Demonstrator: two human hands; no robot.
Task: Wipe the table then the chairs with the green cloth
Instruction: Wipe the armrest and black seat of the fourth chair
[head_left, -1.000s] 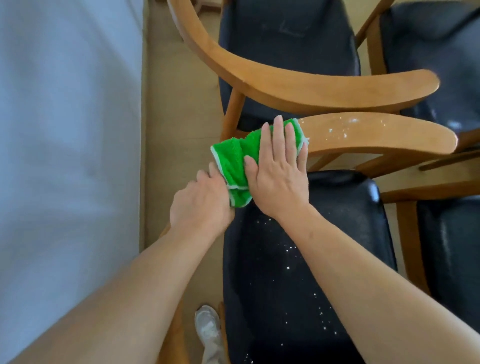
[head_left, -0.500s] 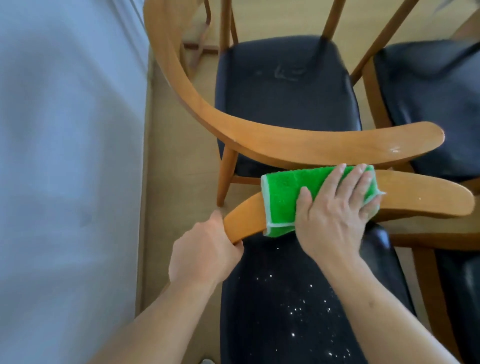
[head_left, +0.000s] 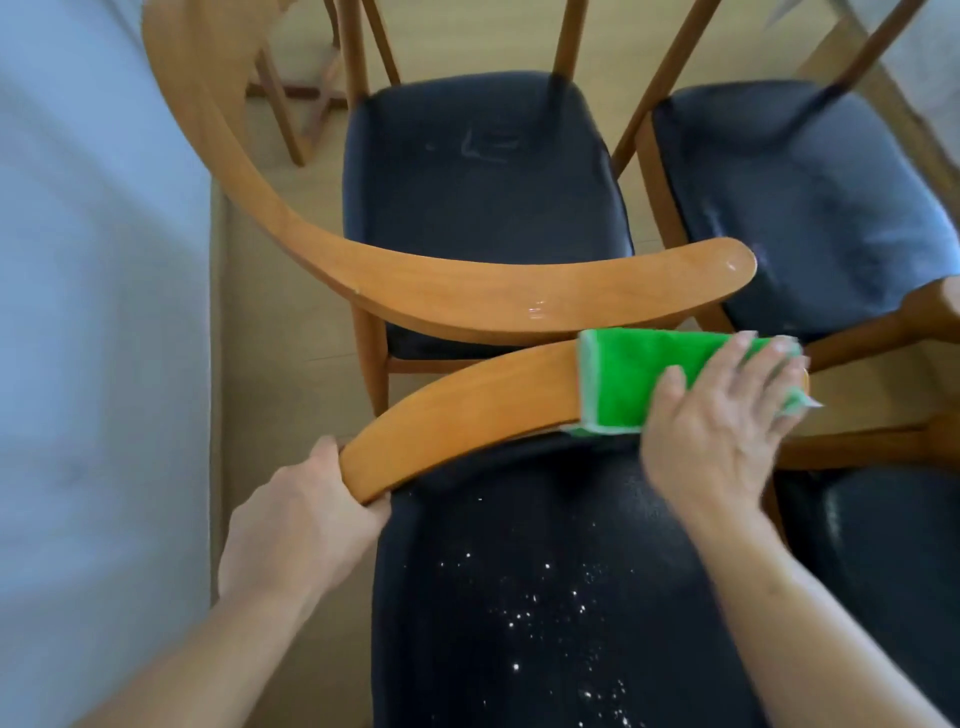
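- Right hand (head_left: 719, 415) lay flat on the green cloth (head_left: 639, 382), fingers stretched and pressing it down onto the near chair's curved backrest rail (head_left: 467, 415); no curl round the cloth, palm pressure only.
- Cloth sat folded at the right end of that rail, draped over the top face, lower edge hanging just past the rail's near side.
- Left hand (head_left: 306, 525) gripped the rail's left end, thumb up on the far edge, fingers wrapped under; it was clenched on the wood and bracing the chair.
- Bare rail between the two hands looked clean, no specks visible on it.
- Near chair's black seat (head_left: 545, 597) below the rail carried scattered white crumbs, thickest toward the near middle.
- Far chair's rail (head_left: 519, 296) ran just beyond the cloth, close but apart from it; a wet-looking sheen showed near its right end.
- Far chair's seat (head_left: 483, 166) and a second dark seat (head_left: 795, 197) to the right stood beyond; pale wall or sheet (head_left: 93, 312) filled the left.
- Judgement: step in hand was wiping the near rail, chairs phase of the task; the table is not clearly in view.
- To do it well: keep the palm flat, carry the stroke off the rail's right tip, wrap the cloth over the edges too.
- Keep the left hand's brace so the chair does not slide.
- Risk: crumbs swept off fall onto the seat, so the seat should be wiped after the rail.
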